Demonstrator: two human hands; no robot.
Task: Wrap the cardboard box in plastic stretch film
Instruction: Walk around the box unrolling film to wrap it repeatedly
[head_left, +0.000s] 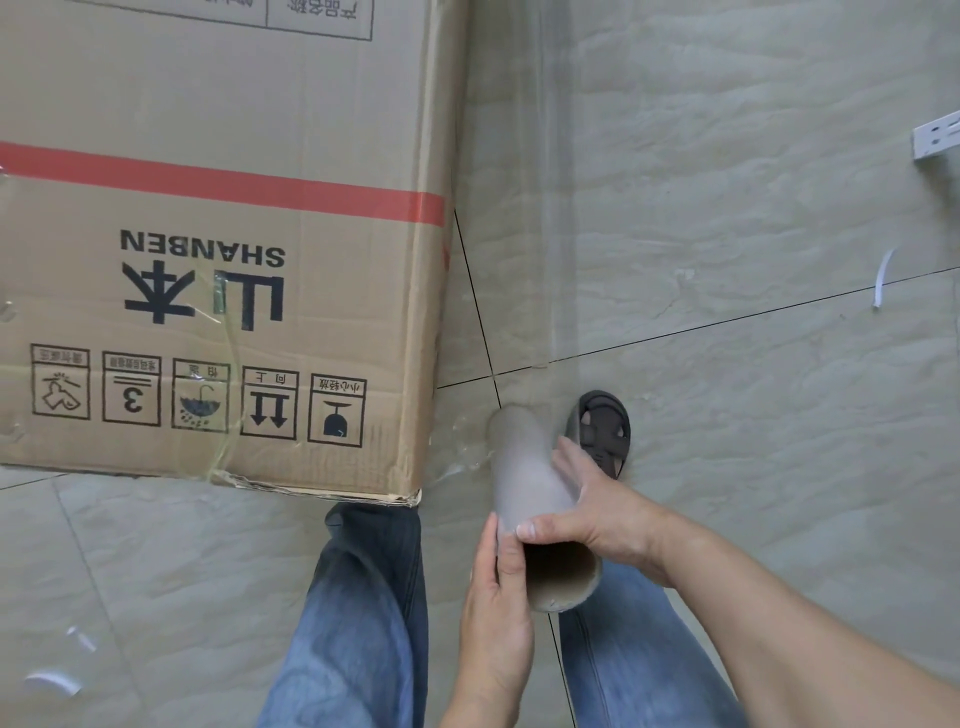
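Film roll (535, 493) gripped by right hand (597, 512), steadied by left hand (498, 597), near box (218, 249) corner on floor (727, 208). Wrapping underway; next, film likely carried around box.

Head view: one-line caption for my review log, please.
Both hands, left hand and right hand, hold a stretch film roll beside the cardboard box, film stretching away over the tiled floor.

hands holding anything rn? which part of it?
Both hold the stretch film roll near its open, camera-side end: right hand wraps over the top, thumb at the core's rim; left hand grips the left side.
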